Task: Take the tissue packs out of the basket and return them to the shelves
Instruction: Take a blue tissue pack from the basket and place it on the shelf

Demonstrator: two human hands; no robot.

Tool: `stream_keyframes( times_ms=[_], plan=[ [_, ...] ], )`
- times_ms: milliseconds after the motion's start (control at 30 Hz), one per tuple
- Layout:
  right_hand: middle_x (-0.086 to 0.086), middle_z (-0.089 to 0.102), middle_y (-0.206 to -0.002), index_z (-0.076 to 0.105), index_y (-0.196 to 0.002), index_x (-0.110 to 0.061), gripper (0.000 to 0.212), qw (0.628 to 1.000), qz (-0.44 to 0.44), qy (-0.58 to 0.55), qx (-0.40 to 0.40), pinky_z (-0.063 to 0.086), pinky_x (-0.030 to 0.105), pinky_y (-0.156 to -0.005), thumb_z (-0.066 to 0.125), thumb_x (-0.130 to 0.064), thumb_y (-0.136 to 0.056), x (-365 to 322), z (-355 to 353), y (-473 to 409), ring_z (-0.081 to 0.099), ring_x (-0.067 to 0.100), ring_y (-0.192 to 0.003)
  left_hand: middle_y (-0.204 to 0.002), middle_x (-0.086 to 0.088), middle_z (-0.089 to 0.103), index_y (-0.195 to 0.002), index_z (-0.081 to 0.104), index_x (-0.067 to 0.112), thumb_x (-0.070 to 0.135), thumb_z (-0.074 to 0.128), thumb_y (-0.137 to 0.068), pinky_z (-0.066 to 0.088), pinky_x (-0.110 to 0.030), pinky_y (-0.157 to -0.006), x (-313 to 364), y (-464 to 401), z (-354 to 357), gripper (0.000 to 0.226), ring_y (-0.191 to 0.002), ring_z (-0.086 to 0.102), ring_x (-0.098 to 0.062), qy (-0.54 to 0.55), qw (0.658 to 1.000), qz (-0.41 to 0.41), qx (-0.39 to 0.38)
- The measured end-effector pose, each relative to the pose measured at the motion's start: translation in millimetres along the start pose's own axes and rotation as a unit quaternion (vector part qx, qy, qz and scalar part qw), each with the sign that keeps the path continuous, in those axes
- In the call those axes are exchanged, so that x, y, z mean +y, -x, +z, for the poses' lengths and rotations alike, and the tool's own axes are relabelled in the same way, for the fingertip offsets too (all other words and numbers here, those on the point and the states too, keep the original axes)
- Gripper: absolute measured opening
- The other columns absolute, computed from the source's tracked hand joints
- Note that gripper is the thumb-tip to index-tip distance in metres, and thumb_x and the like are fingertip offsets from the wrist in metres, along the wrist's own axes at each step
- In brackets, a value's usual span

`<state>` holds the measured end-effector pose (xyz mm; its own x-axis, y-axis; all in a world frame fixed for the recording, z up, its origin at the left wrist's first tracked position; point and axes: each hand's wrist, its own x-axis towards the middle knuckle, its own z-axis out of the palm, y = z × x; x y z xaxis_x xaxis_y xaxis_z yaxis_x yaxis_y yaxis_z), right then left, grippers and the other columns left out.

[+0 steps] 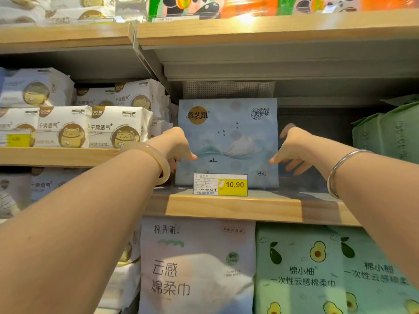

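A light-blue tissue pack (227, 141) with a mountain-and-boat picture stands upright on the middle wooden shelf (238, 207). My left hand (178, 145) grips its left edge, thumb on the front and fingers behind. On the pack's right edge my right hand (292, 147) holds it the same way, thumb on the front face. The basket is out of view.
A yellow 10.90 price tag (220, 185) hangs on the shelf edge below the pack. White cat-print packs (90, 126) fill the shelf to the left, green packs (390, 132) stand at the right. Dark space lies right of the blue pack. White and avocado-print packs (301, 268) sit below.
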<state>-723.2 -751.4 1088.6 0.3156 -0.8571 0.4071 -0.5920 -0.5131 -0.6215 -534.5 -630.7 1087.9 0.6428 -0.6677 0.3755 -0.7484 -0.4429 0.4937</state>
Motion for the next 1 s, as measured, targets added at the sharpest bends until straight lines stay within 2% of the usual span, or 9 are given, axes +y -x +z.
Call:
stream_keyframes(
  times_ms=[67,233,367,467,567,667,767,900,1000],
  plan=[
    [0.023,0.060,-0.106,0.039,-0.126,-0.011,0.063,1.000,-0.016,-0.005,0.001,0.054,0.056,-0.082,0.075,-0.003,-0.075,-1,-5,14,0.065,0.036,-0.088,-0.120,-0.019,0.063,-0.131,0.039,-0.002,0.024,0.068,-0.084,0.054,-0.045,-0.090,3,13,-6,0.061,-0.106,0.065,-0.034,0.021,0.999,0.027,0.008],
    [0.017,0.055,-0.119,0.043,-0.123,-0.011,0.056,0.995,-0.086,-0.030,0.034,0.055,0.050,-0.082,0.074,-0.007,-0.077,3,-5,49,0.064,0.034,-0.101,-0.108,-0.009,0.051,-0.121,0.047,0.010,0.023,0.072,-0.081,0.057,-0.040,-0.079,3,41,-1,0.049,-0.091,0.065,-0.029,0.095,0.988,0.102,0.062],
    [0.016,0.058,-0.118,0.044,-0.120,-0.012,0.053,0.983,-0.134,-0.074,0.101,0.053,0.041,-0.078,0.074,-0.015,-0.077,17,7,73,0.062,0.031,-0.097,-0.116,-0.009,0.057,-0.119,0.050,0.010,0.026,0.072,-0.080,0.048,-0.035,-0.081,-3,67,19,0.048,-0.105,0.057,-0.026,0.118,0.968,0.181,0.127],
    [0.015,0.061,-0.112,0.043,-0.119,-0.013,0.049,0.972,-0.163,-0.115,0.125,0.046,0.034,-0.070,0.072,-0.015,-0.080,28,11,92,0.061,0.031,-0.099,-0.098,-0.008,0.060,-0.115,0.052,0.009,0.022,0.071,-0.081,0.039,-0.026,-0.070,-7,94,29,0.041,-0.090,0.054,-0.019,0.177,0.949,0.198,0.171],
    [0.011,0.060,-0.110,0.044,-0.118,-0.018,0.045,0.963,-0.188,-0.147,0.125,0.046,0.028,-0.063,0.070,-0.014,-0.082,34,11,112,0.060,0.024,-0.090,-0.093,-0.008,0.062,-0.108,0.052,0.010,0.021,0.072,-0.080,0.041,-0.028,-0.068,-9,122,33,0.036,-0.085,0.056,-0.019,0.197,0.943,0.195,0.187],
    [0.009,0.062,-0.106,0.047,-0.117,-0.017,0.044,0.962,-0.191,-0.166,0.099,0.046,0.029,-0.067,0.072,-0.015,-0.081,43,9,138,0.057,0.020,-0.086,-0.086,-0.007,0.060,-0.098,0.048,0.015,0.022,0.075,-0.077,0.050,-0.039,-0.071,-7,153,41,0.034,-0.083,0.060,-0.024,0.204,0.953,0.171,0.148],
    [0.008,0.063,-0.099,0.047,-0.109,-0.017,0.039,0.966,-0.176,-0.184,0.052,0.046,0.029,-0.062,0.073,-0.017,-0.080,64,23,164,0.056,0.018,-0.082,-0.084,-0.006,0.057,-0.091,0.049,0.015,0.020,0.079,-0.072,0.053,-0.039,-0.075,-11,179,67,0.035,-0.085,0.061,-0.028,0.219,0.959,0.138,0.116],
    [0.008,0.060,-0.093,0.050,-0.111,-0.011,0.041,0.974,-0.147,-0.175,0.000,0.049,0.036,-0.067,0.074,-0.018,-0.078,114,63,199,0.055,0.020,-0.082,-0.084,-0.010,0.059,-0.088,0.048,0.015,0.017,0.077,-0.074,0.045,-0.024,-0.051,-33,221,129,0.032,-0.061,0.058,-0.019,0.256,0.963,0.066,0.059],
    [0.005,0.056,-0.083,0.049,-0.104,-0.013,0.039,0.979,-0.103,-0.172,-0.023,0.041,0.031,-0.058,0.076,-0.021,-0.076,154,95,221,0.055,0.022,-0.077,-0.069,-0.003,0.050,-0.085,0.045,0.017,0.015,0.075,-0.077,0.043,-0.022,-0.045,-60,249,176,0.031,-0.054,0.052,-0.013,0.257,0.966,0.018,0.026]
  ],
)
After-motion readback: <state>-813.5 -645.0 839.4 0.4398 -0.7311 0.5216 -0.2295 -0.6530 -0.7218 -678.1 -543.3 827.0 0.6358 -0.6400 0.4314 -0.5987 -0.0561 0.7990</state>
